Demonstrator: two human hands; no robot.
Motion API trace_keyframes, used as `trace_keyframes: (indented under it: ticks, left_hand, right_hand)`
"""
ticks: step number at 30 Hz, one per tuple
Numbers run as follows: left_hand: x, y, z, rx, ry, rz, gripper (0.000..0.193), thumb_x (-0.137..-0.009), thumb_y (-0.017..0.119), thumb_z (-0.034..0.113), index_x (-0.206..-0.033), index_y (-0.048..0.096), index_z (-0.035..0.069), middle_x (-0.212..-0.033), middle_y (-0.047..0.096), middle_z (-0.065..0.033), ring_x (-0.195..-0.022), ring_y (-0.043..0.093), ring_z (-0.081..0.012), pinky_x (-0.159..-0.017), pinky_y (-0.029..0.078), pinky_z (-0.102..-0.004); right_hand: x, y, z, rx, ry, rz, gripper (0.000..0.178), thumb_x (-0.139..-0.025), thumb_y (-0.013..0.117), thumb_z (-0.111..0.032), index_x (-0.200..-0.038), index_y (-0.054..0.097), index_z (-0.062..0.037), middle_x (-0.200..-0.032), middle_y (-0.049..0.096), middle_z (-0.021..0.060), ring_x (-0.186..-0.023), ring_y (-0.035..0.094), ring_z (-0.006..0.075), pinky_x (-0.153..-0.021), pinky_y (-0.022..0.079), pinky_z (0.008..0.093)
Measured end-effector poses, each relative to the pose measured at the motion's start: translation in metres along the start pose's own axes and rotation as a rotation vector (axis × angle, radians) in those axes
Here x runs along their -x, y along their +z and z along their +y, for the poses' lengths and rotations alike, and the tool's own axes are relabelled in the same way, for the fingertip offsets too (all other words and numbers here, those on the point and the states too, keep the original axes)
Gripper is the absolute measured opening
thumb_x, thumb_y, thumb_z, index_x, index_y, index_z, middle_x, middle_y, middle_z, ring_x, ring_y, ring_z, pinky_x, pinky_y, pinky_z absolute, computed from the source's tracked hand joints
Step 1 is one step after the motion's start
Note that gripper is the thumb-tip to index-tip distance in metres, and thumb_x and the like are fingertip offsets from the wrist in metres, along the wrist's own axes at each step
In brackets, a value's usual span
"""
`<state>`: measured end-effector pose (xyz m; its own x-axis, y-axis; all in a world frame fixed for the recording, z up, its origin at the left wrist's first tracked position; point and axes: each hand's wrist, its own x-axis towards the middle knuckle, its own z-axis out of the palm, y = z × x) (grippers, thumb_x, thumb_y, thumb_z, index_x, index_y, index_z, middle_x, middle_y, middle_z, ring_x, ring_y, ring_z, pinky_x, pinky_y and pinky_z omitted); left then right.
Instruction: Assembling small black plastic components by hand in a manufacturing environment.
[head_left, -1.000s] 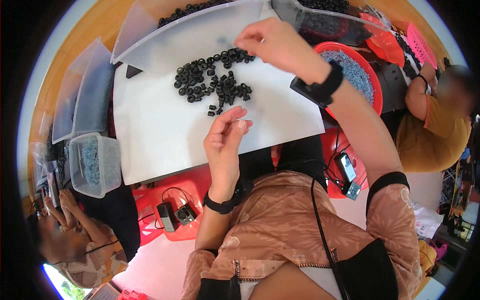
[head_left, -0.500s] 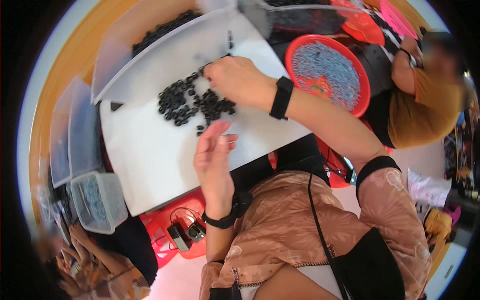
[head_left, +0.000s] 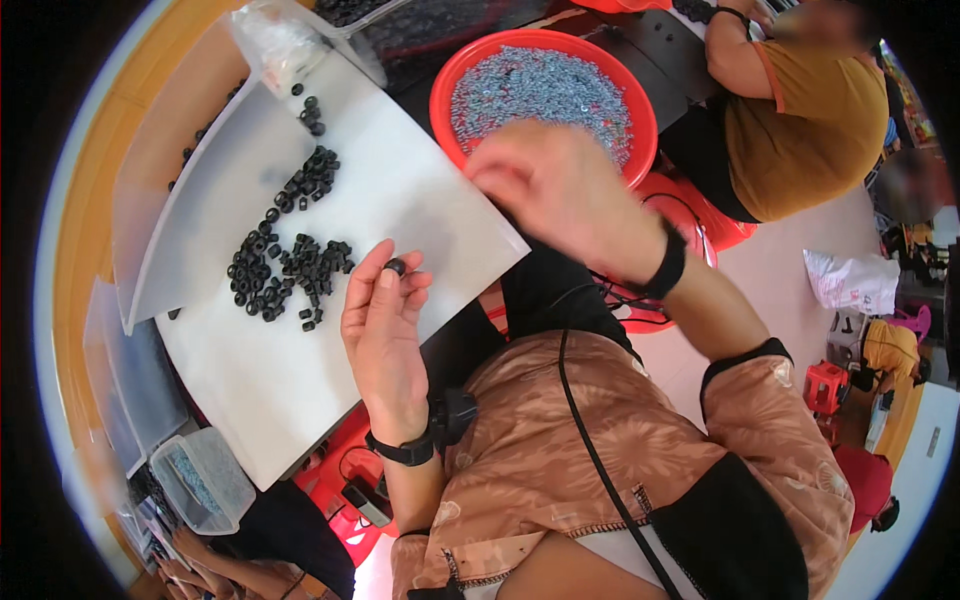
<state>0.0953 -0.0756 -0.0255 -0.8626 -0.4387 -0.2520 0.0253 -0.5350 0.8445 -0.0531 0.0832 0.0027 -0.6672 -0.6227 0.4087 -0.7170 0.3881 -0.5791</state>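
My left hand is raised over the near edge of the white tabletop, pinching one small black round part between thumb and fingertips. My right hand hovers by the near rim of a red basin. Motion smears its curled fingers, so whether they hold anything cannot be made out. The basin is full of small blue-grey metal pieces that look like screws. Left of my left hand lies a loose pile of black round parts, with more trailing toward the far side.
A translucent bin lies tipped at the table's far left, black parts inside. Beside the table is a clear tub of blue-grey pieces. A co-worker in a mustard shirt sits at the right; another person's arms show lower left.
My right hand has left the black parts and swung right to the red basin. My left hand now pinches a black part. The view has shifted, so the table appears further left.
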Motion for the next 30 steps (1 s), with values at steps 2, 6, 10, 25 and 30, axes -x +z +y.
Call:
trace_keyframes:
  ticks: [2,6,10,25,30]
  left_hand:
    - [-0.001,0.002,-0.003,0.01,-0.013,0.01,0.026,-0.094,0.056,0.016,-0.116,0.058,0.002,-0.101,0.064,-0.0093,-0.085,0.06,-0.013,-0.083,0.047,-0.0266]
    - [-0.006,0.015,-0.006,0.01,-0.016,-0.113,0.02,-0.094,0.057,0.02,-0.104,0.06,0.002,-0.088,0.063,-0.0055,-0.075,0.057,-0.012,-0.074,0.045,-0.025]
    - [-0.011,0.036,-0.007,-0.133,-0.033,-0.155,0.021,-0.094,0.058,0.024,-0.097,0.061,0.003,-0.078,0.061,-0.0029,-0.068,0.054,-0.0108,-0.067,0.042,-0.0239]
    - [-0.034,0.093,-0.02,-0.337,-0.014,-0.115,0.019,-0.093,0.059,0.017,-0.104,0.063,0.003,-0.073,0.061,-0.0008,-0.064,0.055,-0.0066,-0.06,0.043,-0.0205]
    - [-0.034,0.113,-0.024,-0.386,0.102,-0.061,0.023,-0.092,0.06,0.014,-0.113,0.062,0.003,-0.074,0.06,-0.0004,-0.066,0.055,-0.0064,-0.062,0.044,-0.0202]
  right_hand:
    - [-0.003,-0.026,0.034,0.289,0.084,-0.005,0.012,-0.079,0.061,-0.016,-0.079,0.068,-0.0072,-0.078,0.066,0.0132,-0.074,0.064,0.0329,-0.063,0.05,0.0437]
    - [-0.003,-0.04,0.064,0.343,0.129,-0.129,0.009,-0.077,0.063,-0.015,-0.079,0.069,-0.0083,-0.077,0.066,0.0132,-0.075,0.064,0.0332,-0.064,0.05,0.0439]
    - [-0.007,-0.033,0.058,0.388,0.064,-0.227,0.012,-0.077,0.066,-0.013,-0.088,0.066,-0.007,-0.087,0.065,0.011,-0.077,0.064,0.0315,-0.065,0.05,0.0408]
    - [-0.03,-0.037,0.084,0.105,-0.182,-0.365,0.018,-0.075,0.065,-0.013,-0.076,0.063,0.0047,-0.077,0.064,0.0215,-0.072,0.065,0.0349,-0.064,0.052,0.0424]
    - [-0.033,-0.054,0.089,-0.538,0.065,-0.378,0.019,-0.077,0.064,-0.009,-0.088,0.064,0.0066,-0.071,0.065,0.0112,-0.06,0.061,0.0168,-0.054,0.046,0.0296]
